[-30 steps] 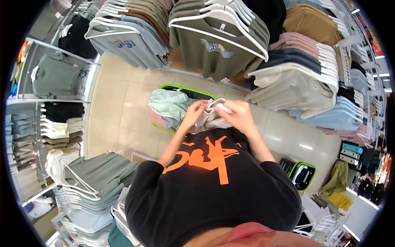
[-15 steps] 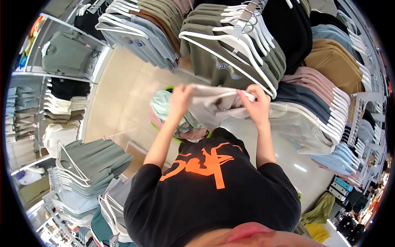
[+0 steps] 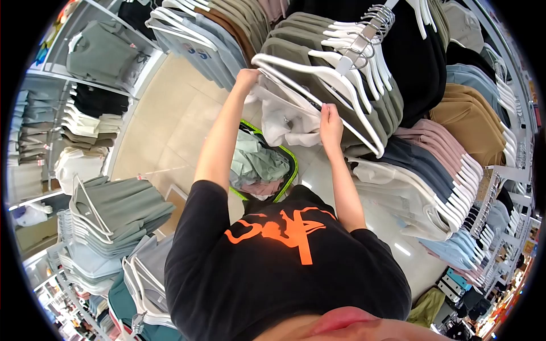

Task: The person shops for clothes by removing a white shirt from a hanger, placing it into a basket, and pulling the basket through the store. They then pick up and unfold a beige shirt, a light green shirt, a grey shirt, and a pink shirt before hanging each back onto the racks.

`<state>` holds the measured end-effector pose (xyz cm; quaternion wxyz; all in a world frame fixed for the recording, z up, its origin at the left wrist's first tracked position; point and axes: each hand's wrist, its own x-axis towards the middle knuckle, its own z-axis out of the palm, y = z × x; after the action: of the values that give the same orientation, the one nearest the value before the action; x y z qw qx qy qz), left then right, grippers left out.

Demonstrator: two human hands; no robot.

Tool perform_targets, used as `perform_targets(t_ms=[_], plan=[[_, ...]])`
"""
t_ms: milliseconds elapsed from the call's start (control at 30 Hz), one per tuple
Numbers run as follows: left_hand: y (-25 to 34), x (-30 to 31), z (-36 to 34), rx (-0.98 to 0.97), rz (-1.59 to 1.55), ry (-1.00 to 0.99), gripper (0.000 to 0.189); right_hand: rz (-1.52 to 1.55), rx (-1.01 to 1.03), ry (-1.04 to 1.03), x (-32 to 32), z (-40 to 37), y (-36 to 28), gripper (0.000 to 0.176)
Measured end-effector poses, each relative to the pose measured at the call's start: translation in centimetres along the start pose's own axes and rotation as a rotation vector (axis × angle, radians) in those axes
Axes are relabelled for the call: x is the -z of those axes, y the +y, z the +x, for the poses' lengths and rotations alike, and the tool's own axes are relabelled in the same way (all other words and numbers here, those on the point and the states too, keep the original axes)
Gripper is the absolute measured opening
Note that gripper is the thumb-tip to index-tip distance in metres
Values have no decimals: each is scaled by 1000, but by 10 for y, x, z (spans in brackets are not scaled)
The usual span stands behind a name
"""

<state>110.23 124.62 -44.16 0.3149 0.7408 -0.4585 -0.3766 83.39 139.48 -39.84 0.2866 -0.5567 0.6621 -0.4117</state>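
A pale grey garment [image 3: 287,122] hangs stretched between my two hands, in front of a clothes rack. My left hand [image 3: 247,80] is closed on its left edge, right beside the left end of a white hanger [image 3: 310,71]. My right hand [image 3: 331,122] pinches the garment's other edge, thumb up, against the hanger's lower bar. The garment's upper edge overlaps the left part of that hanger in this view. Behind it, olive garments [image 3: 284,42] hang in a row on white hangers from a metal rail [image 3: 364,42].
Below my arms stands a green-rimmed basket [image 3: 293,165] holding crumpled green and pink clothes [image 3: 259,162]. Racks of pink [image 3: 429,133], brown [image 3: 463,122] and white garments [image 3: 398,184] are at the right. Stacked grey-green clothes [image 3: 125,213] on hangers are at the lower left; shelves line the left wall.
Both hands have moved up and forward with the pale grey garment, bringing it from above the basket to the white hanger. More of the basket now shows.
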Motion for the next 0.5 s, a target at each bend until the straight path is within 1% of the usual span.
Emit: perform_targets(t_ms=[33, 67, 167, 200, 233, 300, 333, 400, 433, 500], plan=[[2, -1, 10, 78, -38, 2, 21, 26, -25, -1, 1, -3, -4, 28], [5, -4, 20, 94, -111, 42, 26, 51, -41, 25, -3, -2, 0, 30], [52, 9, 4, 175, -100, -28, 25, 105, -114, 81, -8, -3, -9, 30], [39, 14, 27, 155, -153, -150, 23, 172, -79, 142, -17, 1, 2, 30], [39, 22, 32, 135, -235, -241, 20, 177, -111, 114, -17, 2, 6, 30], [19, 35, 62, 141, -261, -355, 18, 197, -176, 56, -19, 4, 9, 30], [37, 42, 46, -56, 112, -279, 17, 176, -152, 51, -21, 4, 10, 30], [75, 46, 12, -439, 857, -102, 26, 192, -150, 52, -23, 3, 8, 29], [81, 45, 4, -476, 741, -48, 22, 200, -151, 53, -24, 0, 6, 29], [86, 43, 2, -530, 686, -37, 22, 172, -142, 66, -21, -3, 0, 28]])
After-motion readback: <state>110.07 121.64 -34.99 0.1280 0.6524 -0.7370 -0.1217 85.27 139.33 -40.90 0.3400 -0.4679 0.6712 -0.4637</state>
